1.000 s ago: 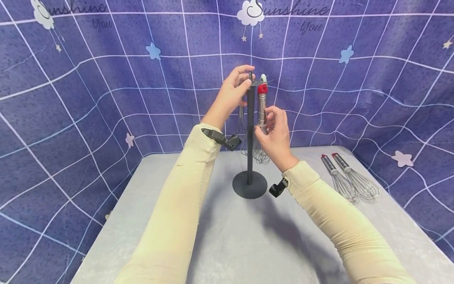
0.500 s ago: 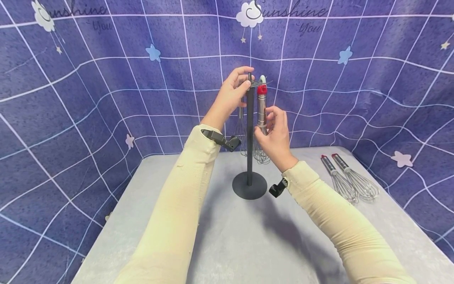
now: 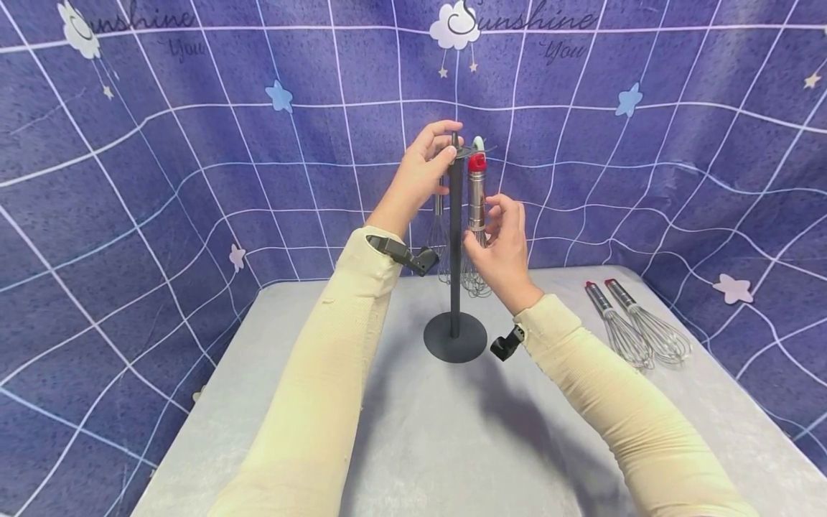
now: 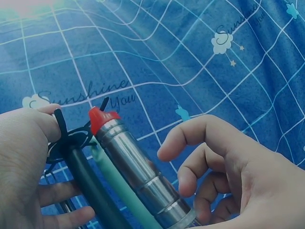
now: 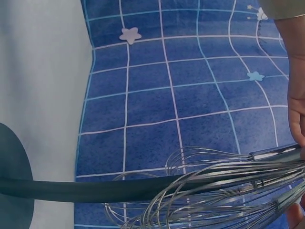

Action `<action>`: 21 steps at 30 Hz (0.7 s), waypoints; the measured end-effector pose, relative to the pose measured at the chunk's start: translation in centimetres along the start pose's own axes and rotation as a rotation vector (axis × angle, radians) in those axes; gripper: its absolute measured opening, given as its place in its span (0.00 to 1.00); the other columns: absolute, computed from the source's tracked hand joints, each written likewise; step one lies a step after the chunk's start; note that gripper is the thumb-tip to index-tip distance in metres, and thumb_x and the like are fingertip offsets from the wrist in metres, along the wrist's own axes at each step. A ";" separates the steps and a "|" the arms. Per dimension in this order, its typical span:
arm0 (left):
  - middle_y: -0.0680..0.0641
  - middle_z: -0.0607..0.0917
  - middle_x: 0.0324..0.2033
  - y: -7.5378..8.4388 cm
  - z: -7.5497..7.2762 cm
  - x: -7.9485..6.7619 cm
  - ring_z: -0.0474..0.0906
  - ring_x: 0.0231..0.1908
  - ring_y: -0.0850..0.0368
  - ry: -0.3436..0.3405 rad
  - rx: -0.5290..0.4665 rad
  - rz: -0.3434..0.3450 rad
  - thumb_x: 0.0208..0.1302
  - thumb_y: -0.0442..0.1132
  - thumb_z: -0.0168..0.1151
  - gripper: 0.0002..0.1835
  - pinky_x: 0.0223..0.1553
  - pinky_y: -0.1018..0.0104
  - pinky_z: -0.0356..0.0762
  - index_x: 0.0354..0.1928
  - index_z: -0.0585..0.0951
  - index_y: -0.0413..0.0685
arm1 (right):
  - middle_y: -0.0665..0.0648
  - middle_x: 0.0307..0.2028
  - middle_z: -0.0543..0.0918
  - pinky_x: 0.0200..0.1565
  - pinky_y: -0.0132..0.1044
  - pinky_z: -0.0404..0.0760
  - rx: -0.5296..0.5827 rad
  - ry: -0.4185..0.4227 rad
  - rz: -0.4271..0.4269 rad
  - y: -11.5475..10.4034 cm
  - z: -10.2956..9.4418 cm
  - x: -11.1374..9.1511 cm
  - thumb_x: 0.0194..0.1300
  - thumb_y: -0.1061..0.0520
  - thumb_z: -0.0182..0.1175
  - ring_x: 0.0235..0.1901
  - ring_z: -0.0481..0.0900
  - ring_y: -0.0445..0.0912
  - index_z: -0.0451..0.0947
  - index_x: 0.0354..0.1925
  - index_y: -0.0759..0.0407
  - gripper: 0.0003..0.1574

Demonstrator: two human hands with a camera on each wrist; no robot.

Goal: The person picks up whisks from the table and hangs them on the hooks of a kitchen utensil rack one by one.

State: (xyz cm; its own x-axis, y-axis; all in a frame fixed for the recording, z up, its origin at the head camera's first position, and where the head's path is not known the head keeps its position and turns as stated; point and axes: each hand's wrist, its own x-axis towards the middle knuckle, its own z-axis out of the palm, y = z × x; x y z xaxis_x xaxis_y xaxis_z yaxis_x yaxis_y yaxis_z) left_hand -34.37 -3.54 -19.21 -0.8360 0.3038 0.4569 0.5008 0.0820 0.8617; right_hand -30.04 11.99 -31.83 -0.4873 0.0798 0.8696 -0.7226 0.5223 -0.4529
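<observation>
A dark stand (image 3: 455, 273) rises upright from a round base, with thin hooks at its top. My left hand (image 3: 429, 161) holds the top of it, fingers and thumb around the hooks and post tip. A steel whisk with a red cap (image 3: 477, 197) hangs from a hook on the right side. My right hand (image 3: 504, 240) is beside its lower handle, fingers bent; in the left wrist view a gap shows between these fingertips (image 4: 167, 153) and the handle. A pale green handle (image 4: 119, 179) hangs behind it. Another whisk (image 3: 439, 205) hangs left of the post, partly hidden by my left hand.
Two more red-capped whisks, a smaller one (image 3: 617, 323) and a larger one (image 3: 646, 319), lie side by side on the grey table (image 3: 413, 445) at the right. A blue gridded curtain (image 3: 310, 172) surrounds the table's back and sides.
Almost nothing has moved. My right index finger sits slightly farther right of the whisk handle than before; my left hand keeps its place on the stand.
</observation>
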 end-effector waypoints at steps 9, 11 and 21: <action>0.55 0.79 0.61 -0.1 0.2 0.1 0.81 0.50 0.50 0.010 0.000 -0.001 0.79 0.39 0.50 0.19 0.48 0.45 0.78 0.66 0.72 0.64 | 0.64 0.47 0.68 0.36 0.35 0.73 0.038 0.028 0.026 0.4 -0.2 -0.7 0.56 0.68 0.68 0.37 0.72 0.51 0.62 0.62 0.59 0.39; 0.55 0.79 0.60 -0.1 0.2 0.1 0.81 0.50 0.49 0.011 0.001 0.003 0.79 0.39 0.50 0.19 0.47 0.46 0.79 0.66 0.72 0.63 | 0.64 0.46 0.68 0.36 0.35 0.73 0.048 0.035 0.026 0.5 -0.4 -0.9 0.57 0.68 0.69 0.37 0.71 0.51 0.62 0.62 0.60 0.39; 0.55 0.79 0.60 0.0 0.2 0.2 0.82 0.48 0.48 0.015 0.011 0.000 0.79 0.39 0.51 0.19 0.45 0.47 0.79 0.67 0.72 0.63 | 0.63 0.45 0.68 0.37 0.35 0.72 0.102 0.062 0.072 1.2 -1.0 -1.7 0.57 0.68 0.69 0.38 0.73 0.54 0.63 0.61 0.61 0.37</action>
State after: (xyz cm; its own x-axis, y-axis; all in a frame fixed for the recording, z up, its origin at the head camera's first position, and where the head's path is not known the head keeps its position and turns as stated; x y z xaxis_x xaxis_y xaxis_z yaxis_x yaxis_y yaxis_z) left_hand -34.46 -3.29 -19.18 -0.8391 0.2893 0.4607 0.5036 0.0927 0.8590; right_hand -29.57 13.32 -33.64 -0.5110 0.1680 0.8430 -0.7344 0.4242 -0.5298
